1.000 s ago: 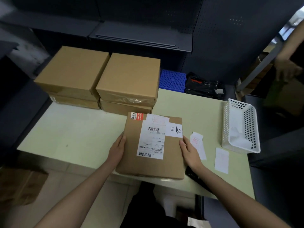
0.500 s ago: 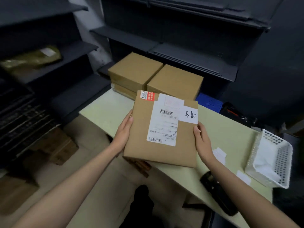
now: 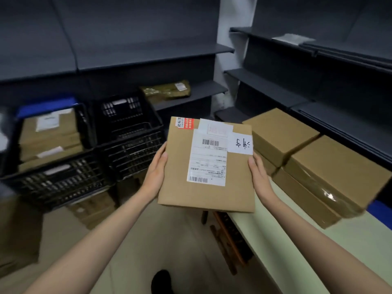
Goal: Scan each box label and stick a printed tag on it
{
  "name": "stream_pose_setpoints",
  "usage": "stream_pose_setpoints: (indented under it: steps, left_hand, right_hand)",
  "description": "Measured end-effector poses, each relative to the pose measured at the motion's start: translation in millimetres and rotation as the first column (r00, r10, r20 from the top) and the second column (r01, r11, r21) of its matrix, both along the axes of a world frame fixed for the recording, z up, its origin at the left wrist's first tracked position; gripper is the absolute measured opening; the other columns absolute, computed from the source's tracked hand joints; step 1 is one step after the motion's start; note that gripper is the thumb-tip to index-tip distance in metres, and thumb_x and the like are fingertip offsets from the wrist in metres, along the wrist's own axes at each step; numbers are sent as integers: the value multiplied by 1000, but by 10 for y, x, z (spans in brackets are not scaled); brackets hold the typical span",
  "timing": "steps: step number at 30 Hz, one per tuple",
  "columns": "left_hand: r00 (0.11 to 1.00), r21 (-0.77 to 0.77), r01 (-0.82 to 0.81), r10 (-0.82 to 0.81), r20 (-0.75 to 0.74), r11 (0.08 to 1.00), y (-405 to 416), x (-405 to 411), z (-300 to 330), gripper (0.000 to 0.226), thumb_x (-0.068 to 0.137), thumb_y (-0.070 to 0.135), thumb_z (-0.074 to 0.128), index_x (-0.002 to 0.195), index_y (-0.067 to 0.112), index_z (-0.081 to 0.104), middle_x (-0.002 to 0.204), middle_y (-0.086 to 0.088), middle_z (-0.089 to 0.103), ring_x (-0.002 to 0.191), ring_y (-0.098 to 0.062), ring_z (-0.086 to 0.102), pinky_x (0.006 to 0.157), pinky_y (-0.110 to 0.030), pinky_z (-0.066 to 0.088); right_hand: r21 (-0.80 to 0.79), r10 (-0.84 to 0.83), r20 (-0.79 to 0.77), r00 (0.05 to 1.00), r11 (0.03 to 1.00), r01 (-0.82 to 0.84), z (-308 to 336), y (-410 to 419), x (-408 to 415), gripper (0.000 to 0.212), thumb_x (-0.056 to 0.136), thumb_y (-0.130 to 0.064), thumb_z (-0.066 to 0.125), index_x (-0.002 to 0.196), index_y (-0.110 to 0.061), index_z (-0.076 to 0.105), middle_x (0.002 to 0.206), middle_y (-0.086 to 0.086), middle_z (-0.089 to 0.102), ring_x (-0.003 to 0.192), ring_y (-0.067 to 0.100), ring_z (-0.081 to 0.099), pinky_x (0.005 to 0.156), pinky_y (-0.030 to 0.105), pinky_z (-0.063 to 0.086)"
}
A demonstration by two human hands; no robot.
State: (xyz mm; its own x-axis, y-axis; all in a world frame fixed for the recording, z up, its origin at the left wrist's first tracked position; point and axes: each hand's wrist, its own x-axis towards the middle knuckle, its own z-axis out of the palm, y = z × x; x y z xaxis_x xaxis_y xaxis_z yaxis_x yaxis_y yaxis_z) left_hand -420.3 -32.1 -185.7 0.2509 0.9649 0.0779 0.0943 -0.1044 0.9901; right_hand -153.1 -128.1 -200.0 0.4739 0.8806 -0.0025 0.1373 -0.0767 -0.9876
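I hold a flat brown cardboard box in the air between both hands, off the table's left end. On its top are a white shipping label with barcodes, a white tag with handwriting, and a red sticker. My left hand grips the box's left edge, thumb on top. My right hand grips its right edge. The fingers under the box are hidden.
Stacked brown boxes sit on the pale green table at right. Black crates stand at left, one filled with labelled boxes. Dark shelving lines the walls; a padded parcel lies on one shelf. More boxes sit on the floor.
I have lifted the box off the table and swung it left, toward the crates. The view has turned left with it; the white basket and loose tags are out of sight.
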Motion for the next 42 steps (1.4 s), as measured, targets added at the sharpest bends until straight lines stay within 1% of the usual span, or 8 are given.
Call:
stream_pose_setpoints:
  steps: [5,9,14,22,29,34,38,42]
  left_hand:
    - [994,32,-109,109,-5,994,659,-648,87,42,101,41,35,142,33,39,134,19,50,118,10,47,92,-11,37]
    - [980,40,-197,197,-5,980,1171,-1182,117,41,101,38,35,141,32,38,132,18,49,111,20,44,86,-2,36]
    - [961,17,-276,277,-8,961,1729,-1818,57,45,99,43,35,144,34,34,138,13,46,118,5,47,88,-13,39]
    - [933,-22,-359,359,-16,933,2447,-2150,-93,44,102,36,31,145,29,31,132,16,43,98,26,44,69,6,36]
    - [912,-5,-409,409,-17,912,3290,-2102,-168,44,100,36,39,143,36,32,139,15,42,112,12,44,92,-15,37]
    - [873,144,-432,453,-182,890,4227,-2264,-1,57,92,38,59,143,38,33,147,5,37,135,-12,34,113,-43,29]
    - [815,301,-276,388,-430,913,4928,-2323,408,53,90,34,61,138,33,41,135,10,41,130,-11,34,105,-29,28]
    - [816,200,-155,239,-526,967,5394,-2270,636,39,88,36,63,126,29,56,124,12,51,116,-6,47,88,-13,35]
  right_hand:
    - [21,158,3,987,987,-158,54,985,-517,38,101,-42,36,134,-29,50,125,-17,58,111,-5,55,92,20,44]
    - [2,254,-29,967,967,-254,143,1717,-1051,39,99,-47,34,132,-33,50,123,-19,57,109,-7,55,87,14,42]
    - [-67,320,9,947,946,-318,97,2549,-1666,54,94,-59,30,139,-32,45,130,-18,52,117,2,49,97,28,35]
    - [-104,375,37,926,923,-369,14,3533,-2058,53,95,-58,32,138,-30,43,126,-16,53,115,6,51,93,29,36]
    - [-102,388,18,922,918,-384,-18,4430,-2016,40,96,-53,39,135,-41,39,113,-24,55,104,3,53,80,28,39]
    - [-111,489,61,870,870,-481,37,5168,-1928,39,99,-47,38,137,-42,35,102,-30,55,93,-6,55,73,19,41]
    - [-107,576,107,810,817,-567,111,5708,-1864,41,99,-45,39,139,-45,33,109,-27,56,90,-11,58,71,16,41]
    - [-81,649,90,755,761,-644,101,6095,-1859,41,98,-45,40,138,-48,34,120,-25,55,93,-13,58,74,21,44]
